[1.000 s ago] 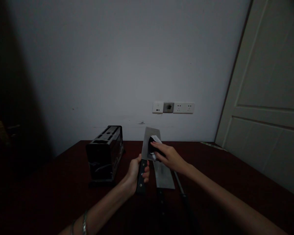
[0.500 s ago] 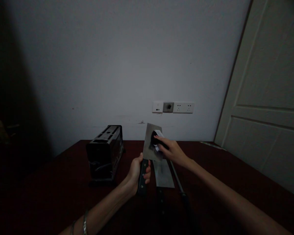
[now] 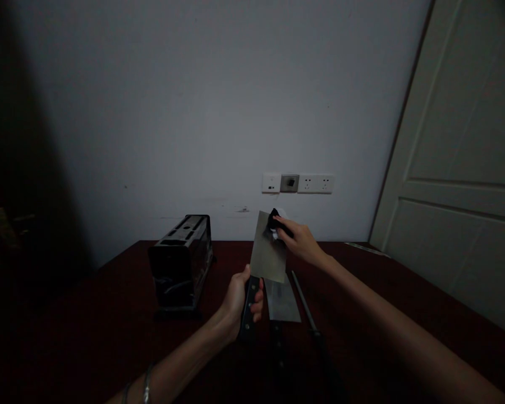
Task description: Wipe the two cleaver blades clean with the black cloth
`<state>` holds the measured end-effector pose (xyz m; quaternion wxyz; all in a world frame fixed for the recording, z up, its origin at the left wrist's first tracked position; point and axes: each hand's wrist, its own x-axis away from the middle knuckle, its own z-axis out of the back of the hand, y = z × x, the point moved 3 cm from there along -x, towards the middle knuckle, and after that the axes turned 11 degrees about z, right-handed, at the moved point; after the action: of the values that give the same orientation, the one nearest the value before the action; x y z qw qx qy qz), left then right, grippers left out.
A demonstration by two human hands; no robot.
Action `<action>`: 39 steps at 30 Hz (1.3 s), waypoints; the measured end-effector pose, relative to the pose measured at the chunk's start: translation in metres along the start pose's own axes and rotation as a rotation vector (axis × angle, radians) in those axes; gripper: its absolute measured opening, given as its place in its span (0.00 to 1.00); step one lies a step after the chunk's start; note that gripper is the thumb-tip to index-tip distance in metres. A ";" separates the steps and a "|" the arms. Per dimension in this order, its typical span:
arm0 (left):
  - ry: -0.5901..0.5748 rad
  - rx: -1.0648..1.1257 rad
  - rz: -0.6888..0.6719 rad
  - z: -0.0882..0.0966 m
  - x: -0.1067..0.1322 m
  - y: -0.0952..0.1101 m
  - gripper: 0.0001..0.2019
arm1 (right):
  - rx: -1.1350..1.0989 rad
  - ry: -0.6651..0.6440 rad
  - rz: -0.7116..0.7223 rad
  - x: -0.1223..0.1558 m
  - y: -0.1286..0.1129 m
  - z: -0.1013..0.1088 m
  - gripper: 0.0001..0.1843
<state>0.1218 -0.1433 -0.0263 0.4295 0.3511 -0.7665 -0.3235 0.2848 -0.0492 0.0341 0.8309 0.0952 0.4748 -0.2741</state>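
My left hand [image 3: 239, 300] is wrapped round the dark handle of a cleaver [image 3: 268, 252], holding its broad steel blade up above the table. My right hand [image 3: 298, 241] pinches a small black and white cloth [image 3: 274, 223] against the top far corner of that blade. Under the raised blade a second cleaver [image 3: 281, 300] lies flat on the dark red table [image 3: 88, 331]. A thin sharpening rod [image 3: 305, 306] lies just right of it.
A black knife block with slots [image 3: 180, 264] stands on the table to the left, near the white wall. A row of wall sockets [image 3: 298, 183] sits above the table's back edge. A pale door [image 3: 463, 168] fills the right side. The left is in deep shadow.
My right hand has slid the cloth up the blade from its middle to the top corner. My left hand has tilted the cleaver slightly to the right.
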 end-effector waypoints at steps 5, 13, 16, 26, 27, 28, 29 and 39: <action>-0.021 0.019 0.021 0.003 -0.005 -0.001 0.23 | -0.039 -0.066 0.027 0.016 -0.018 -0.003 0.20; 0.017 0.045 -0.024 0.014 -0.009 0.012 0.22 | -0.184 -0.123 0.085 0.044 -0.062 -0.014 0.21; 0.021 0.037 -0.059 0.017 -0.009 0.016 0.22 | -0.229 -0.129 0.098 0.049 -0.077 -0.017 0.20; 0.055 -0.045 -0.178 0.017 -0.008 0.024 0.21 | -0.336 -0.160 -0.131 0.051 -0.083 -0.020 0.12; 0.048 -0.057 -0.188 0.017 -0.007 0.025 0.21 | -0.355 -0.121 -0.173 0.051 -0.079 -0.020 0.13; 0.043 -0.069 -0.191 0.017 -0.007 0.027 0.20 | -0.380 -0.067 -0.216 0.050 -0.076 -0.019 0.13; 0.043 -0.077 -0.187 0.018 -0.007 0.028 0.20 | -0.412 -0.002 -0.263 0.049 -0.072 -0.018 0.13; 0.097 -0.120 -0.187 0.034 -0.022 0.029 0.20 | -1.008 0.611 -0.943 0.036 -0.042 -0.007 0.08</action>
<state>0.0926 -0.1029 -0.0273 0.4543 0.4099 -0.6880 -0.3902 0.2707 -0.0947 0.0042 0.4000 -0.4379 0.7424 -0.3115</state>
